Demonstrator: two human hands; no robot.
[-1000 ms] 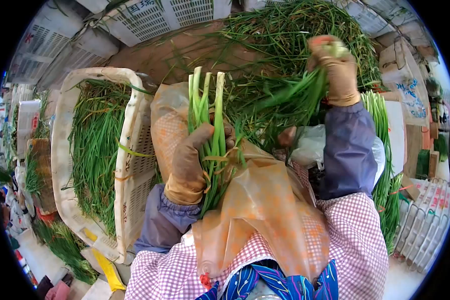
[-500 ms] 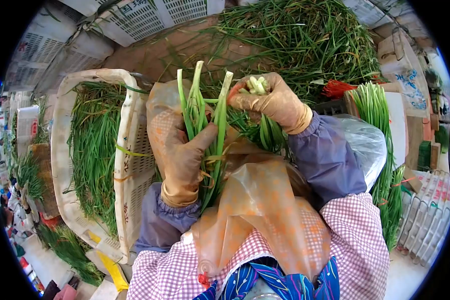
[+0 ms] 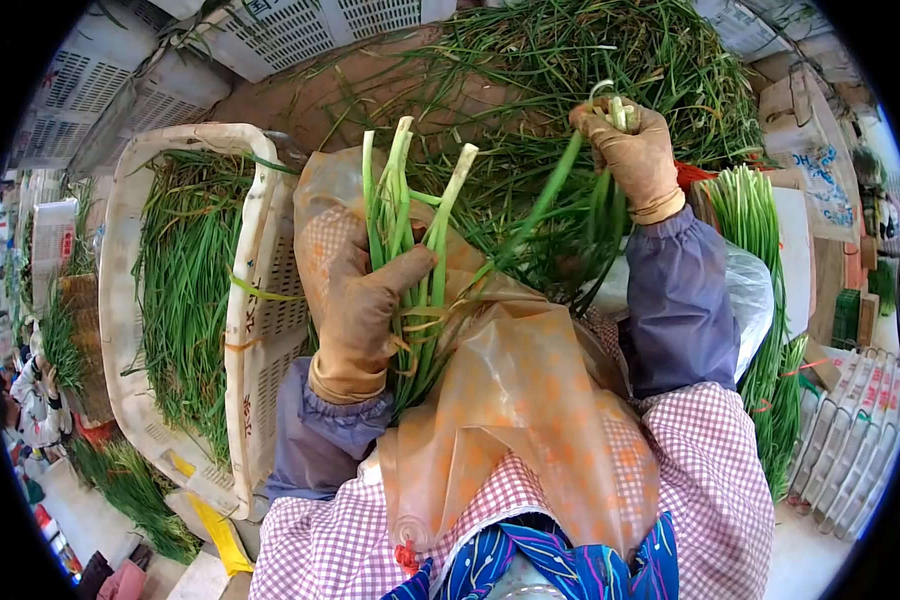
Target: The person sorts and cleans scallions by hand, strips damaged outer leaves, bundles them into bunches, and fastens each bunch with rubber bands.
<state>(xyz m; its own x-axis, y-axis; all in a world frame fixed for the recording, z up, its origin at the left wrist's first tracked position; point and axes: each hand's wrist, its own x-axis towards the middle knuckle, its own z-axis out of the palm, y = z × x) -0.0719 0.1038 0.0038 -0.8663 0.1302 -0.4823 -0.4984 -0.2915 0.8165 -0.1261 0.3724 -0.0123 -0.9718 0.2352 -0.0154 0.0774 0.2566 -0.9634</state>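
My gloved left hand (image 3: pixel 360 305) is closed around a few thick Chinese chive stalks (image 3: pixel 402 205), pale ends up, with some yellowed leaves low on them. To the upper right, my gloved right hand (image 3: pixel 632 150) grips a small bunch of Chinese chives (image 3: pixel 592 245). Its pale ends poke out above the fist and its green leaves hang below, blurred. A long leaf stretches from this hand down toward the left-hand stalks. A translucent plastic apron (image 3: pixel 500 370) covers my lap under both hands.
A white crate (image 3: pixel 252 330) of green chives stands at my left. Loose leaves (image 3: pixel 610 50) are heaped ahead on the floor. Tidy chives (image 3: pixel 745 215) lie at my right near red ties (image 3: pixel 692 174). More white crates (image 3: pixel 270 35) line the back.
My right hand has moved up and to the right, away from my left hand, with its bunch swinging along. My left hand has stayed nearly in place, still holding its stalks.
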